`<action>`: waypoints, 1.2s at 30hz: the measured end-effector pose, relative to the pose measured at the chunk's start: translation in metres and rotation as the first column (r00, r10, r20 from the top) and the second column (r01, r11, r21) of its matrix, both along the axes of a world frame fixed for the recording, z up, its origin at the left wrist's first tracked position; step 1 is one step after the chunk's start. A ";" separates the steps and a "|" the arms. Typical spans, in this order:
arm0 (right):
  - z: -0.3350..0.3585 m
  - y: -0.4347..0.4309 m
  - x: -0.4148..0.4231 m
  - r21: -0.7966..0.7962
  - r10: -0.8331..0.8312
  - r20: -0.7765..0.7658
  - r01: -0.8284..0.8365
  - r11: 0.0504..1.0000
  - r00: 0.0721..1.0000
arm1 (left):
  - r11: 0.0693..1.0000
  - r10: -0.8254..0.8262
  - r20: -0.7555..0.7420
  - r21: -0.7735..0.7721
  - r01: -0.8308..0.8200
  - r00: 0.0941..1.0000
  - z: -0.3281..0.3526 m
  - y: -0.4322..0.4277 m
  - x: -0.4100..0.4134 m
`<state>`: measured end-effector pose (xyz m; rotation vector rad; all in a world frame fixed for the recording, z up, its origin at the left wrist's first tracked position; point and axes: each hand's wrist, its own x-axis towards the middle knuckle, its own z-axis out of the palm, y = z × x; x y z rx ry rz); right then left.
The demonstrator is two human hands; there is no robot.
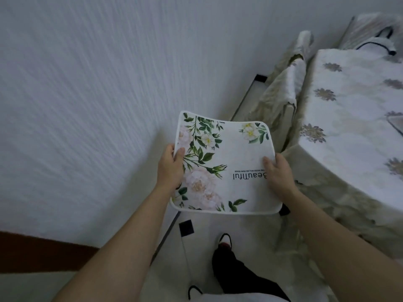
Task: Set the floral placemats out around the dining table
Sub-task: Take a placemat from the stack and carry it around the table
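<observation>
A white floral placemat [226,158] with green leaves, pale roses and the word "Beautiful" hangs in the air in front of me, above the floor. My left hand [172,166] grips its left edge, thumb on top. My right hand [277,171] grips its right edge, thumb on the printed face. The dining table [349,118], covered with a white cloth with gold flowers, stands to the right of the mat, apart from it. Whether more mats lie under the top one is hidden.
A white textured wall [87,94] fills the left. A cloth-covered chair [283,92] stands between wall and table. Pale floor tiles [202,253] with black insets lie below. My leg and slippered foot [224,243] are under the mat. A tray corner [395,123] shows on the table.
</observation>
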<state>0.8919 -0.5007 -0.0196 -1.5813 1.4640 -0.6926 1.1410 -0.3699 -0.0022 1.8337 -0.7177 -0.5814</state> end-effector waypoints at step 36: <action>0.030 -0.588 0.036 -0.097 -0.357 0.100 0.366 0.926 0.929 | 0.937 -0.347 -0.005 -0.047 0.346 0.938 0.029 -0.695 0.068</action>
